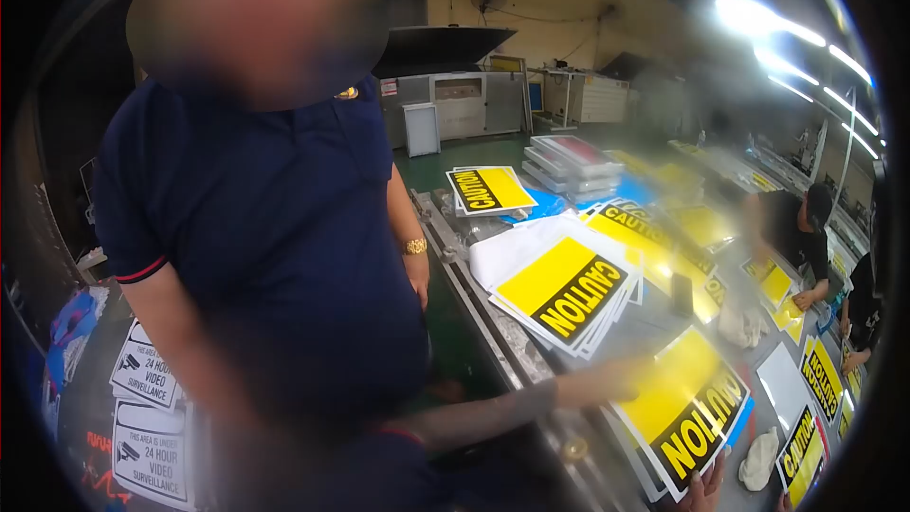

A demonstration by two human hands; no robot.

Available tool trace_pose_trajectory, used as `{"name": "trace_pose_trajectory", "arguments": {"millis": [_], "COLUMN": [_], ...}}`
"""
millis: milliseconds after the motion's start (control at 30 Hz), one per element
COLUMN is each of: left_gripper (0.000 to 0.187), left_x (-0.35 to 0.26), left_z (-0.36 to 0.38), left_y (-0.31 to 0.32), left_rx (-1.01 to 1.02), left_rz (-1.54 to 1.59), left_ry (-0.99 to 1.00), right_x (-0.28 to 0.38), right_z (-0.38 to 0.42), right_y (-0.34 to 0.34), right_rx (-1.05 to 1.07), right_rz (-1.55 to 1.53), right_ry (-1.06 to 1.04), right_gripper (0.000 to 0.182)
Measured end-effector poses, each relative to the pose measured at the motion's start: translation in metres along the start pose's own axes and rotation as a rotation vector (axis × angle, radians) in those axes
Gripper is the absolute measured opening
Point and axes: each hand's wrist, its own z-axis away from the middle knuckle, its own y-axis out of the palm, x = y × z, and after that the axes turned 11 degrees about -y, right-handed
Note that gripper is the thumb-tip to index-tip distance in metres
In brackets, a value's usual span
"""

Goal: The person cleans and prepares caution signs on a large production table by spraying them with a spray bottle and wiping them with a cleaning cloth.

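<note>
A stack of yellow and black caution signs (678, 384) lies on the table at the lower right. From the lower middle, my left arm reaches across to this stack. My left hand (616, 377) is at its upper left edge, too smeared to show the fingers. At the bottom of the frame, my right hand (703, 488) has its fingers closed on the near edge of the caution signs; the frame cuts off the rest of it. Beyond my left arm lies a fanned pile of caution signs (569, 289) with white sheets underneath.
A person in a navy shirt (256, 218) stands close on the left. Video surveillance signs (147, 450) lie at lower left. White cloths (758, 460) and more caution signs are on the right, where a co-worker in black (796, 237) leans over. Stacked frames (569, 166) stand farther back.
</note>
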Motion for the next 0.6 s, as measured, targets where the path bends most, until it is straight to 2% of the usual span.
{"name": "trace_pose_trajectory", "arguments": {"millis": [33,67,100,167,200,300,333,433,467,567,600], "left_gripper": [0.094,0.097,0.098,0.101,0.1,0.099,0.099,0.097,0.097,0.097,0.098], "left_x": [-0.007,-0.015,-0.024,-0.044,-0.044,-0.034,-0.033,-0.031,-0.031,-0.021,-0.013], "left_z": [0.002,0.005,0.01,0.019,0.02,0.016,0.016,0.022,0.023,0.018,0.014], "left_y": [0.002,0.002,0.005,0.009,0.009,0.004,0.003,0.002,0.002,-0.005,-0.007], "left_rx": [-0.001,-0.013,-0.03,-0.064,-0.064,-0.073,-0.082,-0.041,-0.01,-0.018,-0.023], "left_rz": [0.054,0.08,0.089,0.107,0.125,0.114,0.1,0.118,0.131,0.08,0.106], "left_ry": [0.03,0.045,0.048,0.053,0.065,0.09,0.087,0.075,0.068,0.031,0.021], "right_x": [0.005,0.01,-0.015,0.02,0.011,-0.003,0.022,-0.064,-0.074,-0.111,-0.109], "right_z": [-0.003,-0.001,-0.009,-0.012,-0.007,-0.004,-0.01,-0.011,-0.02,-0.017,-0.016], "right_y": [-0.008,-0.011,-0.036,-0.041,-0.048,-0.04,-0.027,-0.063,-0.069,-0.102,-0.113], "right_rx": [0.156,-0.12,0.107,0.227,0.221,0.419,0.521,0.46,0.392,0.241,0.102], "right_rz": [0.285,-0.268,0.264,0.831,0.803,0.955,1.127,0.946,0.834,0.984,0.833], "right_ry": [-0.086,0.312,0.041,-0.088,-0.08,-0.072,0.042,-0.075,0.07,-0.038,-0.023], "right_gripper": [0.06,0.06,0.064,0.069,0.073,0.068,0.065,0.057,0.048,0.042,0.045]}}
